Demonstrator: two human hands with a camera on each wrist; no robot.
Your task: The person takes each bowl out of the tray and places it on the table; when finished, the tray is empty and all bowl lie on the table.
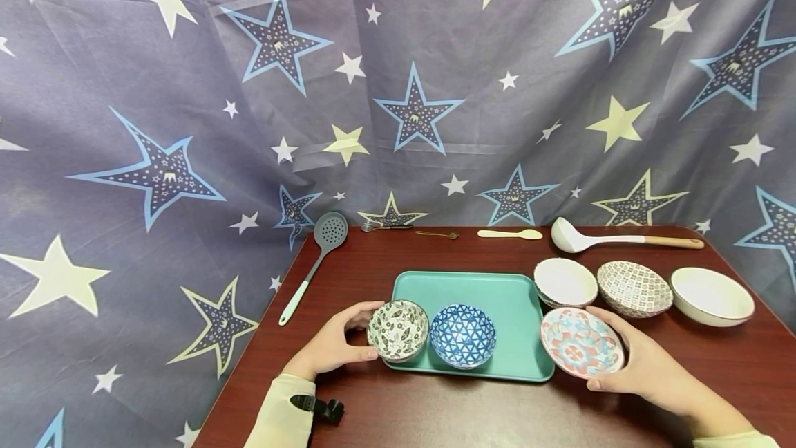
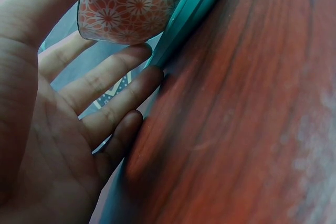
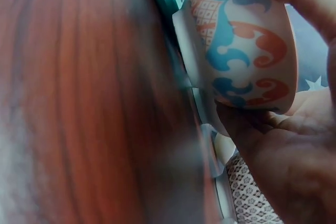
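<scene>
A small bowl (image 1: 398,330) with green leaves inside and an orange flowered outside (image 2: 131,9) stands on the left end of the teal tray (image 1: 497,285). My left hand (image 1: 342,341) is at its left side, thumb and fingers spread and fairly straight in the left wrist view. Beside that bowl on the tray stands a blue-and-white triangle-patterned bowl (image 1: 463,336). My right hand (image 1: 647,365) grips a pink-and-blue patterned bowl (image 1: 582,343) by its right side, thumb in front and fingers behind. This bowl is off the table at the tray's right edge.
Right of the tray stand a white bowl (image 1: 564,283), a brown-patterned bowl (image 1: 634,289) and a plain cream bowl (image 1: 712,297). Along the back lie a ladle (image 1: 572,235), a cream spoon (image 1: 510,234), a small spoon (image 1: 438,234) and a fork (image 1: 385,227). A skimmer (image 1: 330,230) lies left.
</scene>
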